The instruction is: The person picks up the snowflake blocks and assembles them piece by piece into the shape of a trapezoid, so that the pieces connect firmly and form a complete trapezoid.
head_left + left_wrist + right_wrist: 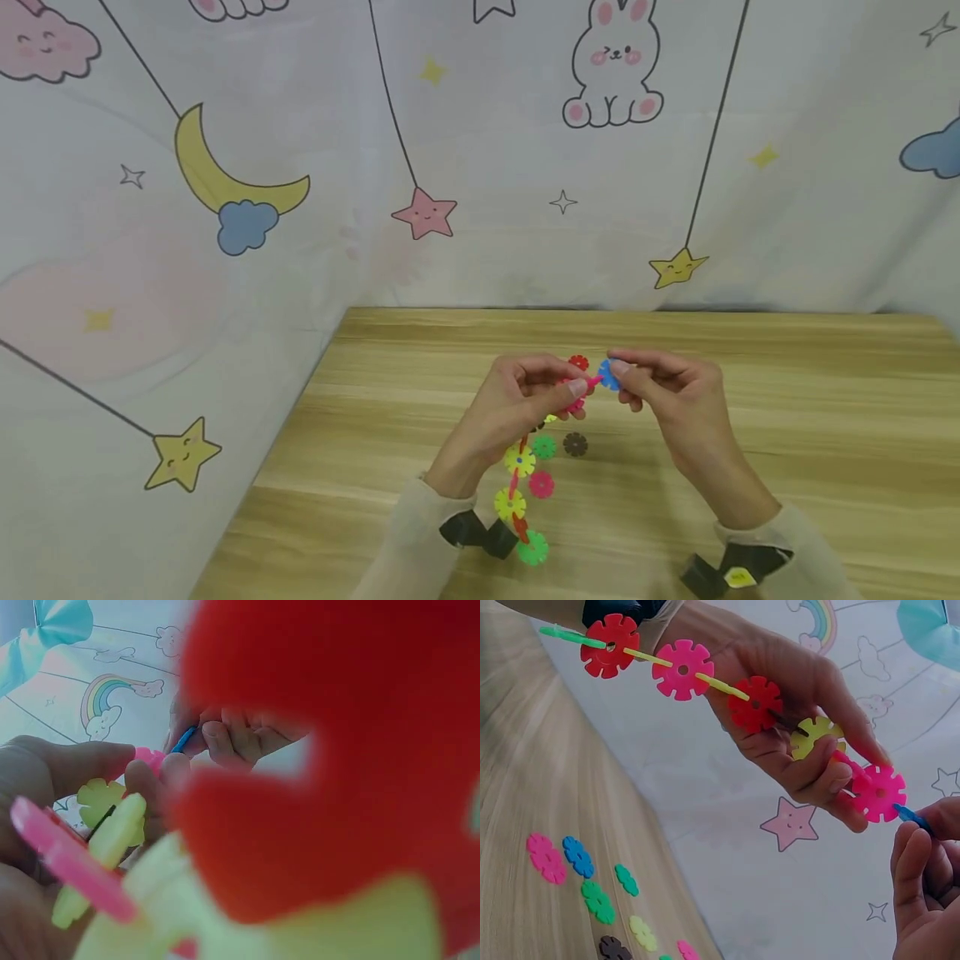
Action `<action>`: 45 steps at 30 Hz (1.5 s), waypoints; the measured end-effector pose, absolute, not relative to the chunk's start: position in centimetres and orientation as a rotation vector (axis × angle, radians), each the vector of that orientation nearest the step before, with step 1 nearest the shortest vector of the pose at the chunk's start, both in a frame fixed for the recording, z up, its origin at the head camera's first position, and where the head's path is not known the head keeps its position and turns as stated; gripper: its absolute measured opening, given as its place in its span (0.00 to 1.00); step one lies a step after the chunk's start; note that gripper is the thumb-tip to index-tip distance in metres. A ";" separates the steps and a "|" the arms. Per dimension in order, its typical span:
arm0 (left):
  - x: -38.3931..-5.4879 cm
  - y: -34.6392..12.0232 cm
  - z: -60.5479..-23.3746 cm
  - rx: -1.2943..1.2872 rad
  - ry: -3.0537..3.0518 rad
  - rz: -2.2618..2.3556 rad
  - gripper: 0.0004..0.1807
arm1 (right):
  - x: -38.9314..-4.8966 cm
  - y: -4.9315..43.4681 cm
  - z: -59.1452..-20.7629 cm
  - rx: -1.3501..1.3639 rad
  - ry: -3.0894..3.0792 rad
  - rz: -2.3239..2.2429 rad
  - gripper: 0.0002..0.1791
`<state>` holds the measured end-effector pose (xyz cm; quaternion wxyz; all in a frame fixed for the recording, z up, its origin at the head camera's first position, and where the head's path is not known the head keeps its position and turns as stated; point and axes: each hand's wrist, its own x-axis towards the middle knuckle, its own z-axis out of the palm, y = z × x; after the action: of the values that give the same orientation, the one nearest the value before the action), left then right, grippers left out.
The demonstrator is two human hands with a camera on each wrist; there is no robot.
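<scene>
Nearest the lens in the left wrist view, we see a blurred red disc (390, 787) before the fingers (71, 765). In the right wrist view, we find the left hand (799, 690) pinching a pink disc (877, 806), a chain (673, 679) behind its fingers; the right hand (934, 889) clamps a blue disc (912, 817) touching that pink one. In the head view, we spot a brown disc (570, 450) below the left fingers

Wood-grain desk (840, 433), white printed backdrop (495, 125) behind: bunny (615, 71), yellow moon (195, 162) with blue cloud (246, 227) overlapping, pink star (425, 214), rainbow (91, 700).
</scene>
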<state>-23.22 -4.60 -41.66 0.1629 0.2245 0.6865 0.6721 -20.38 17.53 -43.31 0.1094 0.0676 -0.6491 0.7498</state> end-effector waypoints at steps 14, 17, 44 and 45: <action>-23.1 -4.5 -41.6 0.640 1.984 1.899 0.09 | -20.3 17.7 -43.4 0.301 -1.921 2.265 0.09; -23.1 -4.4 -41.7 0.645 1.969 1.913 0.09 | -20.3 17.7 -43.7 0.328 -1.894 2.314 0.09; -24.9 -4.8 -41.6 0.673 2.044 1.736 0.17 | -19.8 16.8 -44.0 0.389 -2.083 2.240 0.19; -25.0 -4.8 -41.6 0.666 2.039 1.736 0.17 | -19.8 16.7 -44.1 0.389 -2.087 2.242 0.20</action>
<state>-24.97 -4.82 -41.63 0.1898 0.2370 0.7255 0.6177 -19.81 16.74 -44.11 0.0269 0.1261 -0.6757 0.7258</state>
